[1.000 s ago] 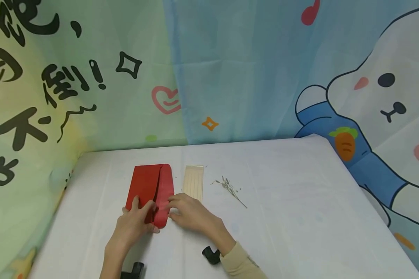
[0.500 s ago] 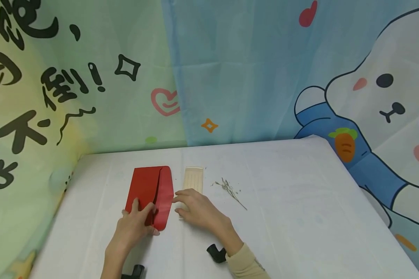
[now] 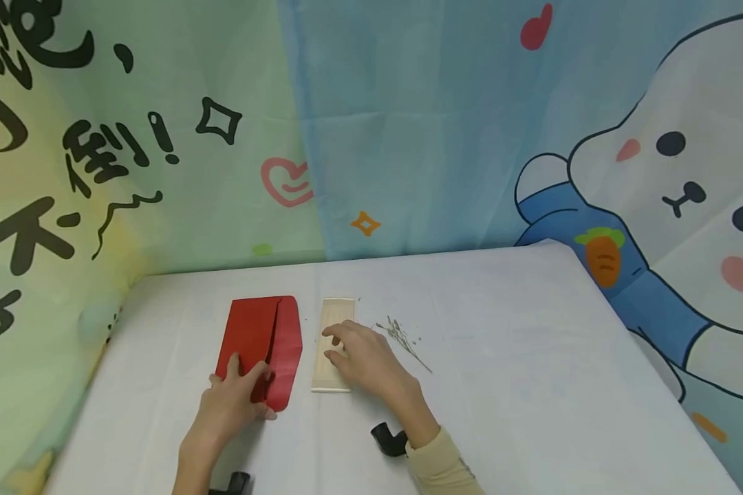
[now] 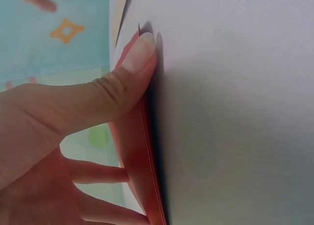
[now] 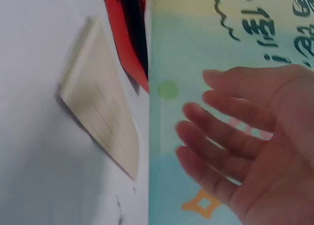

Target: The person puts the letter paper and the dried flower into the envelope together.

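A red envelope (image 3: 245, 330) lies on the white table, its flap (image 3: 286, 350) folded out to the right and a dark slit showing at its mouth. My left hand (image 3: 230, 399) holds its near end, thumb (image 4: 137, 58) at the near edge and fingers spread over the top. To the right lies a narrow beige folded paper (image 3: 331, 375) with ruled lines, seen larger as a folded paper (image 5: 105, 105) in the right wrist view. Above it hovers my right hand (image 3: 371, 361), fingers loosely bent with nothing between them.
A small dried flower sprig (image 3: 402, 338) lies right of the paper, with tiny crumbs around it. Black fittings show beside my wrists, one a black fitting (image 3: 389, 440) by the right. A printed cloth (image 3: 408, 137) hangs behind the table.
My right hand has let go of the envelope's flap and moved right, over the folded paper. My left hand stays on the envelope. The head view has shifted slightly.
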A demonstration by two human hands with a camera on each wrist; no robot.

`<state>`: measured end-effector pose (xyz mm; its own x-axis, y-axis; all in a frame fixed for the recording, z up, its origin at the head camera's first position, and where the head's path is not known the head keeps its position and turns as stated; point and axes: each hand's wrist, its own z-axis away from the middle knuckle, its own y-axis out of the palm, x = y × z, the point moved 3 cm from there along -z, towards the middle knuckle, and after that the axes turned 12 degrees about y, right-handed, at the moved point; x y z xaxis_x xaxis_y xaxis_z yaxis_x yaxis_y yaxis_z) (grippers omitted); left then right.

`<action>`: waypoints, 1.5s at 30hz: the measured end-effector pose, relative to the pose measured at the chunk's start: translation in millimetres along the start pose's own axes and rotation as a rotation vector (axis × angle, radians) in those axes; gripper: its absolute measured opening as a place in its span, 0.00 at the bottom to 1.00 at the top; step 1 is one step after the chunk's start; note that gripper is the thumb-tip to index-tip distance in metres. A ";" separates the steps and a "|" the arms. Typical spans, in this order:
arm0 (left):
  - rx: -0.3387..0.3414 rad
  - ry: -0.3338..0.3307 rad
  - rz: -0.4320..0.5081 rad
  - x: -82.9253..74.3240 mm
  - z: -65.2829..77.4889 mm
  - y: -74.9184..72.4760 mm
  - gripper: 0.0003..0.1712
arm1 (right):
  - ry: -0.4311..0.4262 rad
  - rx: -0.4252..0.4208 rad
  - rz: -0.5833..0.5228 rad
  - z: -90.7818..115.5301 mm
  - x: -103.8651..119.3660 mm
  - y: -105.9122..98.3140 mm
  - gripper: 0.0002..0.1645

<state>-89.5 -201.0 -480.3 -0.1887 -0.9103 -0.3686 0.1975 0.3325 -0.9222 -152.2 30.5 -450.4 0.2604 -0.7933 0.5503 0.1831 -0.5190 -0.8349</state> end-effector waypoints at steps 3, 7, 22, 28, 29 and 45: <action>-0.003 0.000 0.001 -0.9 -0.8 0.4 0.35 | 0.089 -0.026 0.014 -1.4 -9.8 -7.8 0.17; -0.005 -0.005 -0.005 -2.3 -1.6 1.4 0.35 | 0.189 -0.055 0.035 -1.5 -23.1 -17.3 0.15; 0.002 -0.026 0.015 2.6 3.6 0.4 0.35 | 0.280 -0.112 0.015 -3.8 -45.2 -24.9 0.11; 0.001 -0.024 0.019 1.4 1.5 2.2 0.35 | 0.346 -0.121 0.023 -3.8 -58.0 -28.1 0.14; -0.001 -0.024 0.017 0.9 0.7 2.4 0.35 | 0.359 -0.128 0.028 -4.3 -60.3 -28.8 0.15; -0.005 -0.024 0.021 -0.7 0.0 0.5 0.35 | 0.495 -0.046 0.076 -4.5 -76.6 -20.3 0.30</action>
<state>-89.3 -200.3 -480.5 -0.1615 -0.9085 -0.3855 0.1969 0.3531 -0.9146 -180.1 100.4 -475.7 -0.2114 -0.8796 0.4262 0.1357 -0.4582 -0.8784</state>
